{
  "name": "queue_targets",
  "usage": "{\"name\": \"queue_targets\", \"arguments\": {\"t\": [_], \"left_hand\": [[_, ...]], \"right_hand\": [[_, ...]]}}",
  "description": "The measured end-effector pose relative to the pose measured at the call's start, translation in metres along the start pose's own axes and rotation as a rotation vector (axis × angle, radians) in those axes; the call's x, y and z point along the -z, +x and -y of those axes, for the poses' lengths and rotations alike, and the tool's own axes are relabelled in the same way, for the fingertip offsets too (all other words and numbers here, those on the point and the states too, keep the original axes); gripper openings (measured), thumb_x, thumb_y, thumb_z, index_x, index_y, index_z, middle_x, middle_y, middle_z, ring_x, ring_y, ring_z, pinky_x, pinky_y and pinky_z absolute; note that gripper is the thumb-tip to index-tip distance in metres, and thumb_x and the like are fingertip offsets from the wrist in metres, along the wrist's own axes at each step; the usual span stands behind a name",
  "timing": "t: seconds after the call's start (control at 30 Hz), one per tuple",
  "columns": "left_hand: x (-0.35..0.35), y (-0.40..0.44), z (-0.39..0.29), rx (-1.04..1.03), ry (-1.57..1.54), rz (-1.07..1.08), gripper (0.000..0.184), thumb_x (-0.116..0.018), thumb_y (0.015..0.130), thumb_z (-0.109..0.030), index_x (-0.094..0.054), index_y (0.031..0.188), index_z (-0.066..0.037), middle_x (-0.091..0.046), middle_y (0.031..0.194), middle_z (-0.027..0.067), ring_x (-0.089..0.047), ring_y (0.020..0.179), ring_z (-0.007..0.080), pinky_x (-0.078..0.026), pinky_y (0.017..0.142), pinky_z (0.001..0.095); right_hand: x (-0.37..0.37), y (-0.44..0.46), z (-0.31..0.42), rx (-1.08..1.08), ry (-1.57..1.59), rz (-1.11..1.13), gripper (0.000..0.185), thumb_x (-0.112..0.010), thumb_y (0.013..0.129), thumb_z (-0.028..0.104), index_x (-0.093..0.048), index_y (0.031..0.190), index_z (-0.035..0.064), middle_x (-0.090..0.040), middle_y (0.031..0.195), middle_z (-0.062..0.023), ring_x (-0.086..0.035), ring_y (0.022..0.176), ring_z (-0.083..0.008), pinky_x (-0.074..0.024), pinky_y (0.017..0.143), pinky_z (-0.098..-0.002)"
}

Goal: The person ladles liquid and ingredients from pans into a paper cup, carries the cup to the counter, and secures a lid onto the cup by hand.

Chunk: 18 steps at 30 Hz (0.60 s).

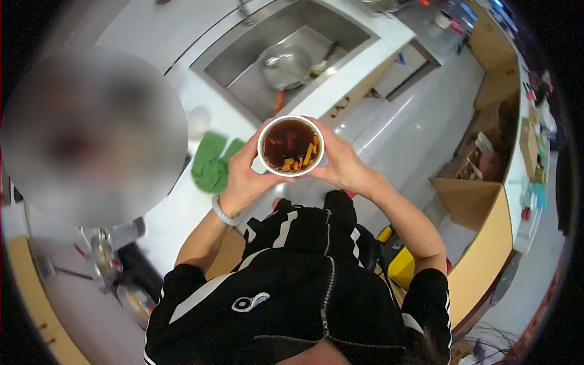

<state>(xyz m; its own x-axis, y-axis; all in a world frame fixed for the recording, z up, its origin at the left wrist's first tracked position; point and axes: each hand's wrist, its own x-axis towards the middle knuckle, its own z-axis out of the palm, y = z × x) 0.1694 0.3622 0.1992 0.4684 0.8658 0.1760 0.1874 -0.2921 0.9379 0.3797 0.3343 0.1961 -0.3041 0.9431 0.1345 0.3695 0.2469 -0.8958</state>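
A round white cup is held upright in front of my chest, between both hands. Dark brown liquid fills much of it, with yellow and orange pieces gathered toward the near side. My left hand, with a pale bangle at the wrist, is closed round the cup's left side. From the right, my right hand is wrapped against the other side. The fingers behind the cup are partly hidden.
A steel sink holds a round pan with an orange-red handle. Beside my left hand, a green cloth lies on the white counter. Cardboard boxes stand at the right. A large blurred disc covers the left side.
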Motion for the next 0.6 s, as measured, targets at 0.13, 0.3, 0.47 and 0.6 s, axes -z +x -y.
{"name": "queue_targets", "arguments": {"t": [0.13, 0.3, 0.47, 0.6], "left_hand": [[-0.084, 0.084, -0.021, -0.023, -0.074, 0.13, 0.095, -0.088, 0.055, -0.012, -0.039, 0.136, 0.0, -0.054, 0.128, 0.0109, -0.054, 0.115, 0.0187, -0.043, 0.098, 0.0327], [-0.209, 0.191, -0.039, -0.08, -0.135, 0.198, 0.079, -0.086, 0.059, -0.008, -0.048, 0.128, 0.0, -0.061, 0.117, 0.0104, -0.059, 0.107, 0.0195, -0.048, 0.093, 0.0325], [-0.329, 0.312, -0.042, -0.057, -0.358, 0.487, 0.078, -0.085, 0.06, -0.005, -0.047, 0.127, 0.0, -0.059, 0.118, 0.0088, -0.058, 0.108, 0.0201, -0.047, 0.094, 0.0346], [-0.433, 0.379, -0.075, -0.171, -0.339, 0.611, 0.085, -0.086, 0.059, -0.007, -0.044, 0.132, 0.0, -0.057, 0.122, 0.0089, -0.055, 0.112, 0.0188, -0.044, 0.097, 0.0346]], "right_hand": [[0.103, -0.027, -0.028, -0.142, -0.051, -0.111, 0.085, -0.08, 0.068, 0.021, -0.033, 0.136, 0.0042, -0.043, 0.135, -0.0187, -0.043, 0.125, -0.0328, -0.0381, 0.104, -0.0393], [0.246, -0.063, -0.056, -0.234, -0.064, -0.191, 0.085, -0.079, 0.071, 0.028, -0.031, 0.138, 0.0056, -0.043, 0.134, -0.0194, -0.045, 0.124, -0.0327, -0.038, 0.103, -0.0392], [0.368, -0.093, -0.104, -0.31, 0.032, -0.406, 0.08, -0.078, 0.072, 0.02, -0.033, 0.136, 0.0049, -0.047, 0.132, -0.0155, -0.046, 0.123, -0.0291, -0.0389, 0.102, -0.0374], [0.449, -0.141, -0.15, -0.192, -0.072, -0.603, 0.077, -0.079, 0.07, 0.017, -0.036, 0.134, 0.0077, -0.053, 0.12, -0.013, -0.056, 0.103, -0.024, -0.0467, 0.089, -0.0342]]}}
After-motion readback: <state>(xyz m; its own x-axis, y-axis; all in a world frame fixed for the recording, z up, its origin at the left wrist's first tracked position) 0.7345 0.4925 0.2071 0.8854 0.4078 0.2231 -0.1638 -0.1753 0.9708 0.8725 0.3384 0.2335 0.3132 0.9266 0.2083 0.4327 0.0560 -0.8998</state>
